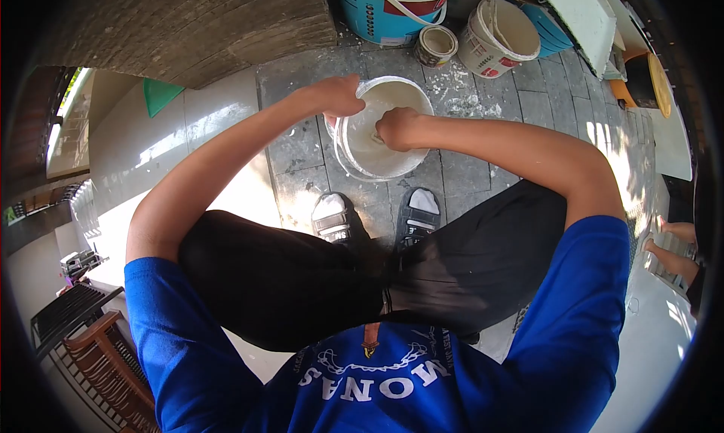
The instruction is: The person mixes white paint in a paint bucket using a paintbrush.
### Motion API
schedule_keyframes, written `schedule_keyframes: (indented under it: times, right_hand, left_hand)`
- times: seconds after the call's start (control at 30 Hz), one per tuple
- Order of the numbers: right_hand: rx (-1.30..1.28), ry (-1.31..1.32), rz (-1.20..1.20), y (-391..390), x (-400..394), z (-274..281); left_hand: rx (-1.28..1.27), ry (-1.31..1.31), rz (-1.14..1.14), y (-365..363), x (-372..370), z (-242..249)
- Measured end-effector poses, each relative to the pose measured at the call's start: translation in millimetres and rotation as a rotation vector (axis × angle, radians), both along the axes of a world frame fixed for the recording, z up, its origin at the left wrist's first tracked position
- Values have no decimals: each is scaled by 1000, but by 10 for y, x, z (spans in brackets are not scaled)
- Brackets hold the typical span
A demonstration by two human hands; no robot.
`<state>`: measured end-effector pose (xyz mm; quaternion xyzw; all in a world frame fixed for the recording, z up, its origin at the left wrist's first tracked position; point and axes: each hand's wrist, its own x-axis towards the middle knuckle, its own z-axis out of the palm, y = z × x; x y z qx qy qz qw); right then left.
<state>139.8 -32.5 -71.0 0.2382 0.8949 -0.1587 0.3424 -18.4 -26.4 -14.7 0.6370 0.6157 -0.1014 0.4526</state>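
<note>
A white bucket (386,160) with pale, creamy liquid (381,105) inside stands on the grey tiles just beyond my feet. Its thin wire handle hangs down on the near left side. My left hand (338,98) is closed over the bucket's left rim. Inside the bucket's mouth, my right hand (401,128) is a fist, knuckles toward the left, low over the liquid. Something small and pale shows under its fingers, but I cannot make out what it is.
Beyond the bucket stand a large blue paint pail (385,18), a small paint can (436,46) and a whitish paint bucket (483,52) with a stick in it. White splatters mark the tiles. Another person's legs (673,263) show at far right. A wooden chair (105,365) is at lower left.
</note>
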Motion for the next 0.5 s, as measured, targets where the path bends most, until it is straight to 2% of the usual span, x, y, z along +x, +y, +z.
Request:
schedule_keyframes:
  times: [0.1, 0.2, 0.3, 0.5]
  right_hand:
    - [141, 129, -147, 43, -15, 11]
    - [163, -42, -3, 3, 60, 9]
    - [170, 19, 69, -1, 56, 3]
    - [352, 305, -121, 102, 27, -57]
  left_hand:
    - [3, 3, 18, 17, -14, -18]
    - [8, -44, 47, -8, -62, -55]
    - [61, -40, 23, 37, -70, -83]
    - [40, -29, 45, 24, -94, -96]
